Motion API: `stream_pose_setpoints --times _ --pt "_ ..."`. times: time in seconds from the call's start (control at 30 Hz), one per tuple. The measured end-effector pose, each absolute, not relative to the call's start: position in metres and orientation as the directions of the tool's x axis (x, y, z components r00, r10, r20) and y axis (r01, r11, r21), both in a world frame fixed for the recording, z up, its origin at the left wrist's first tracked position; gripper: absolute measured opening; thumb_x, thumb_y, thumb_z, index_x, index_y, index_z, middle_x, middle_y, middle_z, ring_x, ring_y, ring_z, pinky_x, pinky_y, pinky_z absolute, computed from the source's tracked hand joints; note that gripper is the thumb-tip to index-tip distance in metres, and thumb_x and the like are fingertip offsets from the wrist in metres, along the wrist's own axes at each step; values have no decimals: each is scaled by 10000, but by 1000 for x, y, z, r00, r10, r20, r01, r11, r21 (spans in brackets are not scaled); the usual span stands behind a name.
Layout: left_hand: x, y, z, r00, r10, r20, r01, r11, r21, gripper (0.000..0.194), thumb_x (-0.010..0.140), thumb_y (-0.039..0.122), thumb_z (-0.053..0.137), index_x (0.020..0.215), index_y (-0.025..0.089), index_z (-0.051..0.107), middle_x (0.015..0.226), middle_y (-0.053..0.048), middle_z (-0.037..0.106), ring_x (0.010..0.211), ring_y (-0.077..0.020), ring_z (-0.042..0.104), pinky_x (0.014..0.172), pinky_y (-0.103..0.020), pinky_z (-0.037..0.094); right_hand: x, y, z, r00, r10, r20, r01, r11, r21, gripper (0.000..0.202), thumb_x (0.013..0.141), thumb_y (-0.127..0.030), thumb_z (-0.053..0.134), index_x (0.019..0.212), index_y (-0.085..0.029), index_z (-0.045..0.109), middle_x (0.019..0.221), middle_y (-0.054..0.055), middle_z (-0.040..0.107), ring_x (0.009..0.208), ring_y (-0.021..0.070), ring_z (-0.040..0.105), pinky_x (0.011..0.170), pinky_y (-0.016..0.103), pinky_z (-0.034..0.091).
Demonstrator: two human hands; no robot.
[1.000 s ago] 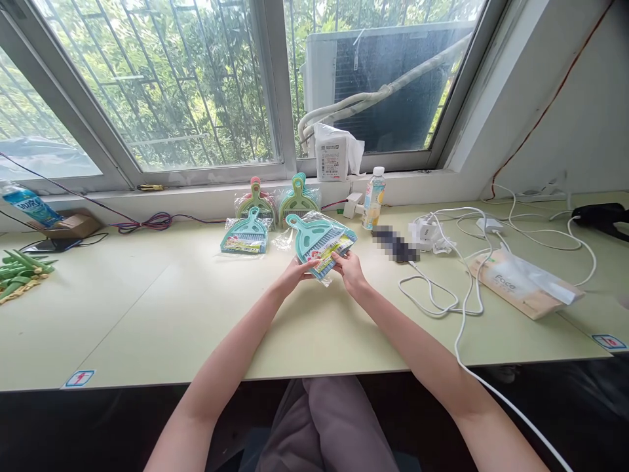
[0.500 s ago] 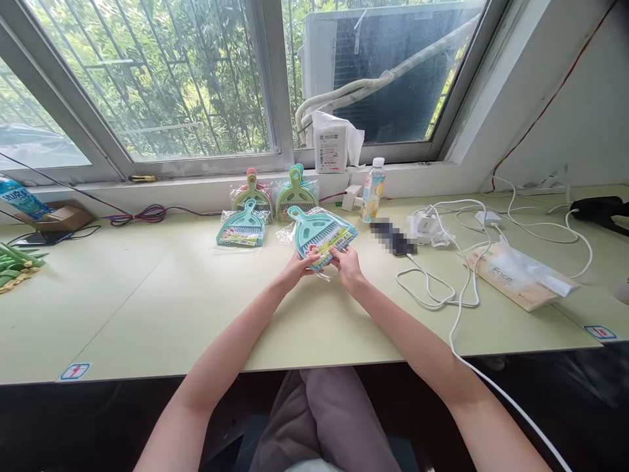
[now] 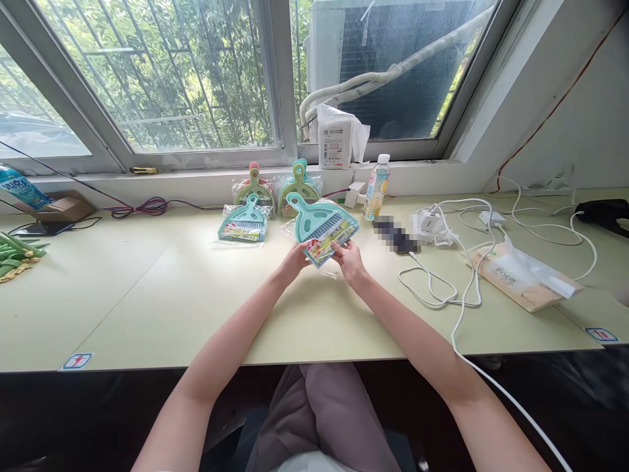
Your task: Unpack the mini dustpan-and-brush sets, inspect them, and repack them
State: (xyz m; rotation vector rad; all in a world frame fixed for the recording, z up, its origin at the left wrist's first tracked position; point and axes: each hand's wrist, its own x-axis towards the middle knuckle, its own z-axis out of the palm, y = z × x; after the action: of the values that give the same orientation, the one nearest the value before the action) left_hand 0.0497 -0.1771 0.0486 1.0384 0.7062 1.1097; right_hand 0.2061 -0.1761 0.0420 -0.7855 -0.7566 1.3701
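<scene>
Between my two hands is a teal mini dustpan and brush set [image 3: 324, 226] in clear plastic, tilted with its handle toward the upper left and a printed label along its wide edge. My left hand [image 3: 295, 261] grips the lower left corner. At the lower right, my right hand [image 3: 350, 261] pinches the label edge, thumb on top. Behind it to the left lies another wrapped teal dustpan set [image 3: 244, 221]. Wrapped green dustpan sets [image 3: 299, 191] lean at the wall, and beside them stands a green-and-pink group [image 3: 254, 187].
A drink bottle [image 3: 377, 188] stands behind my right hand, near a blurred dark object [image 3: 396, 235]. White cables [image 3: 459, 301] and a tissue pack [image 3: 523, 274] lie to the right. A cardboard box [image 3: 69, 204] and green stalks [image 3: 19, 255] sit far left on the table [image 3: 147, 308].
The view has shifted slightly. The held dustpan set is turned a little so its label faces me more; both hands keep their grip.
</scene>
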Motion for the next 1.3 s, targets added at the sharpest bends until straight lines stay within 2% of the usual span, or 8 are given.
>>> stream_pose_setpoints --times 0.13,0.3,0.47,0.77,0.9,1.3 --pt "47 -177 51 373 927 46 -338 89 937 484 792 412 617 1229 211 563 1267 -78 598 1139 -239 564 853 -335 492 208 -175 45 50 998 32 -539 54 -841 272 703 -190 737 919 -188 571 968 45 703 910 198 689 863 365 581" --pt "45 -177 51 374 924 82 -332 51 942 491 808 420 592 1247 202 558 1291 -87 580 1147 -248 555 882 -362 478 209 -175 43 38 998 45 -565 59 -823 319 657 -212 783 899 -194 576 955 32 711 905 203 688 851 363 589" --pt "45 -175 49 336 934 123 -328 -6 945 484 803 392 601 1251 217 549 1312 -78 565 1188 -255 527 919 -384 464 209 -175 42 34 998 52 -575 62 -816 302 671 -194 769 906 -194 579 921 30 715 883 203 692 849 375 591" --pt "45 -174 47 355 931 84 -272 17 962 480 709 285 690 1156 160 569 1150 -106 648 1018 -246 623 858 -398 510 208 -175 41 84 996 12 -572 58 -818 213 740 -141 684 917 -189 577 972 41 701 915 195 688 870 373 581" --pt "46 -172 43 315 947 59 -244 21 970 437 674 236 679 1090 141 582 1058 -101 676 972 -240 636 852 -413 521 208 -174 40 78 997 7 -561 50 -826 212 745 -118 665 919 -191 571 945 37 701 900 191 691 873 374 581" --pt "47 -173 42 273 962 32 -222 31 975 440 659 233 671 1075 156 550 1051 -85 663 921 -214 643 831 -412 531 208 -176 41 77 997 -18 -551 27 -834 176 779 -127 628 928 -202 572 943 22 701 883 172 693 883 358 576"
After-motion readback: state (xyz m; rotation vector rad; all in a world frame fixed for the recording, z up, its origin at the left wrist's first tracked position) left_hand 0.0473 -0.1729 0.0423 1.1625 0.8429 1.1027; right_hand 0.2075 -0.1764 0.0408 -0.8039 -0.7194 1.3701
